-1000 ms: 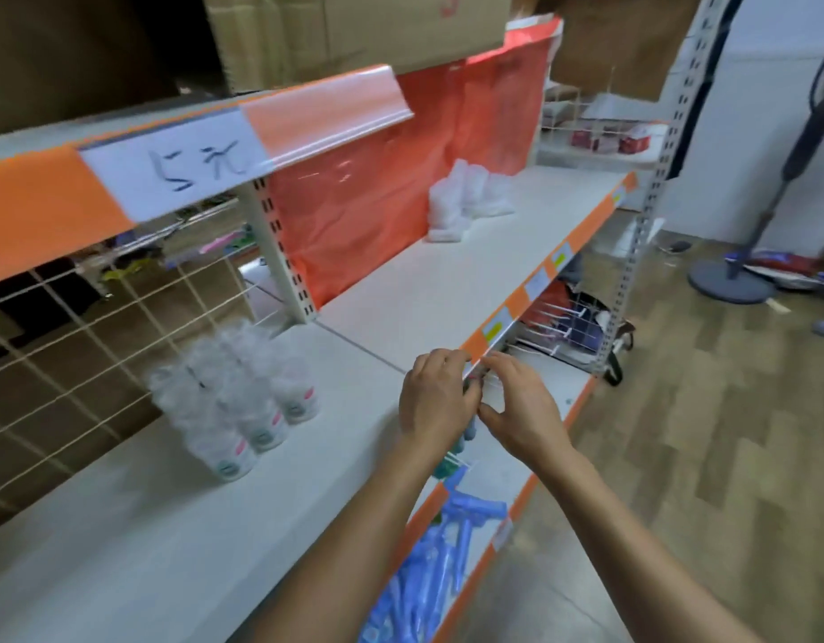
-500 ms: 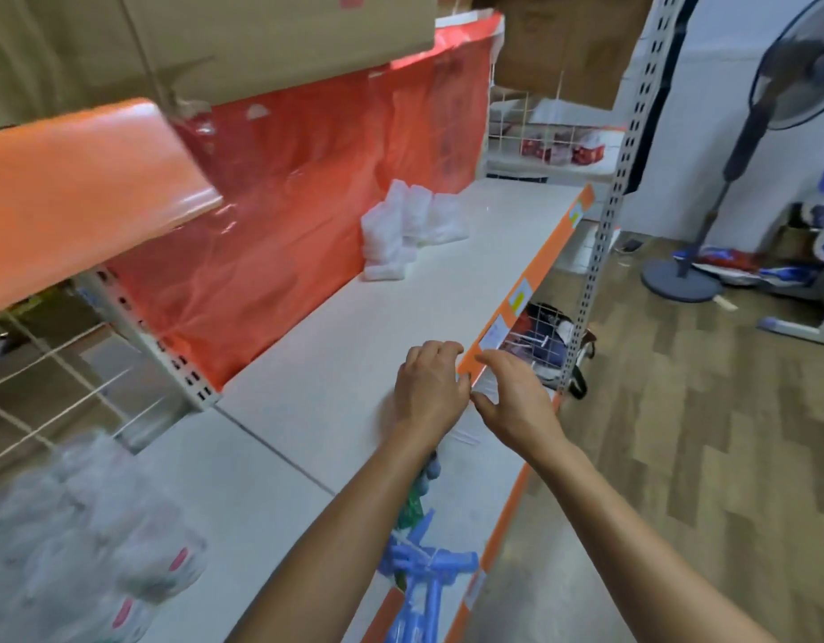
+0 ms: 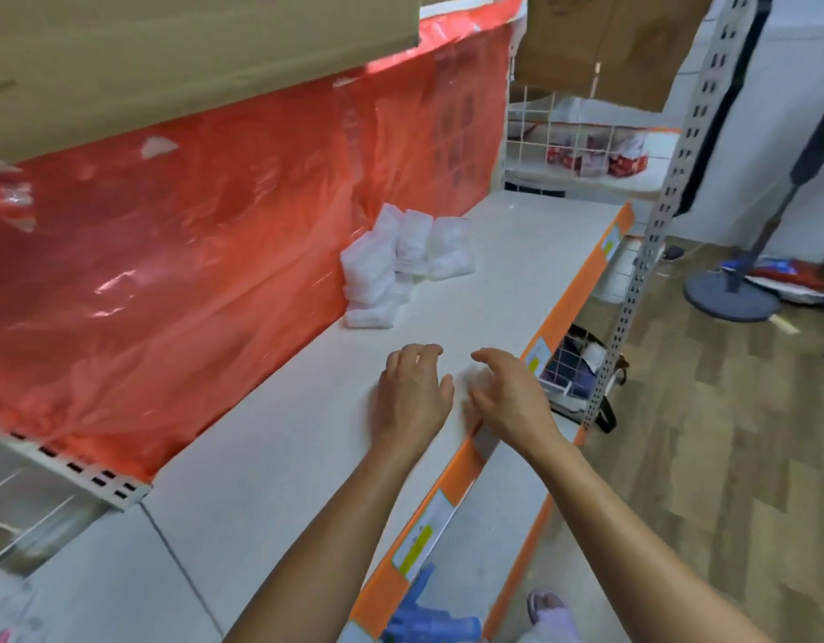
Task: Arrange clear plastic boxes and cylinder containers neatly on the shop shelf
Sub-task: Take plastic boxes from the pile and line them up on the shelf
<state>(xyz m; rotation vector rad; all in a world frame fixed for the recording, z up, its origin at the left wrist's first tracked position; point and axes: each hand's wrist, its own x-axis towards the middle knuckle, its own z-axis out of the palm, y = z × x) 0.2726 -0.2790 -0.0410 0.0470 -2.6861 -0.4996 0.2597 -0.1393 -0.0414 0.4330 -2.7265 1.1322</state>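
Observation:
Both my hands hover over the white shelf, close together near its orange front edge. My left hand has loosely curled fingers and holds nothing. My right hand is beside it, fingers relaxed and empty. A pile of clear plastic packs leans against the red plastic sheet farther along the shelf, beyond both hands. A blurred bit of clear cylinder containers shows at the bottom left corner.
Cardboard boxes sit on the shelf overhead. A perforated upright post stands at the shelf's right end. A wire basket hangs below. Blue items lie on the lower shelf. A fan base stands on the wood floor.
My hands have left the price strip on the shelf edge and moved apart over the shelf top. The view has swung right, pushing the cylinder containers almost out of frame.

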